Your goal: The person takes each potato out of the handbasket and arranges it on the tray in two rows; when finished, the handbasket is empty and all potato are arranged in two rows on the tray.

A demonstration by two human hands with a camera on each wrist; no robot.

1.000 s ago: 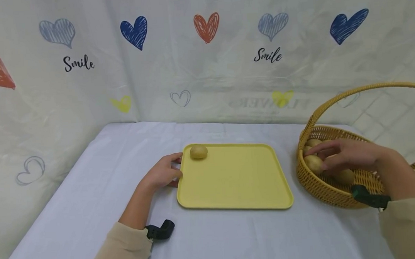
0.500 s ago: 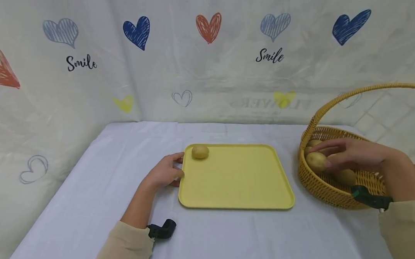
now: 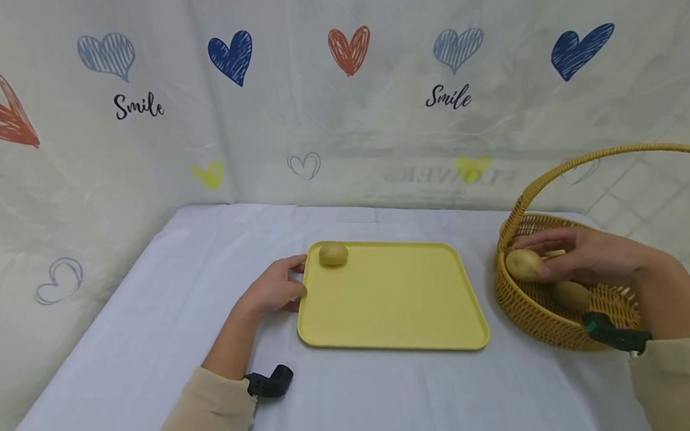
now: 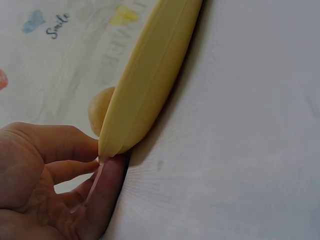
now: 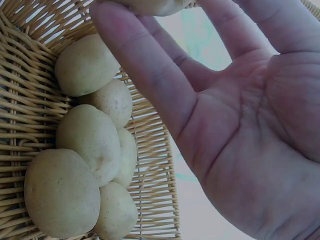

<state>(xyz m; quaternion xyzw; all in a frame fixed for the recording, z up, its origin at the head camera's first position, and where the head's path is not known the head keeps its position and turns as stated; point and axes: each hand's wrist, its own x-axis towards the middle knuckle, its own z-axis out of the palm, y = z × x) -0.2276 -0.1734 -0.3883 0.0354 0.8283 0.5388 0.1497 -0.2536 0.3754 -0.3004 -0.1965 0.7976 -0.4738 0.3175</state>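
A yellow rectangular tray point(image 3: 391, 297) lies on the table, with one potato point(image 3: 333, 254) near its far left corner. My left hand point(image 3: 273, 286) holds the tray's left edge; in the left wrist view its fingertips meet the tray's rim point(image 4: 145, 85), and one finger lies low, partly under it. At the right, my right hand point(image 3: 592, 256) is over the wicker basket point(image 3: 528, 313) and pinches a potato point(image 3: 524, 265) between thumb and fingers. In the right wrist view only the lower edge of this held potato point(image 5: 157, 6) shows. Several other potatoes point(image 5: 62, 192) lie below in the basket.
The basket's tall arched handle point(image 3: 614, 151) rises above the right hand. A white cloth point(image 3: 376, 400) covers the table. Behind stands a pale curtain point(image 3: 341, 119) printed with hearts. A black wrist camera point(image 3: 269, 381) sits at the left wrist.
My right hand has raised the pinched potato slightly inside the basket, away from the potatoes under it. The left hand has stayed at the tray's edge, and the head view has shifted a little.
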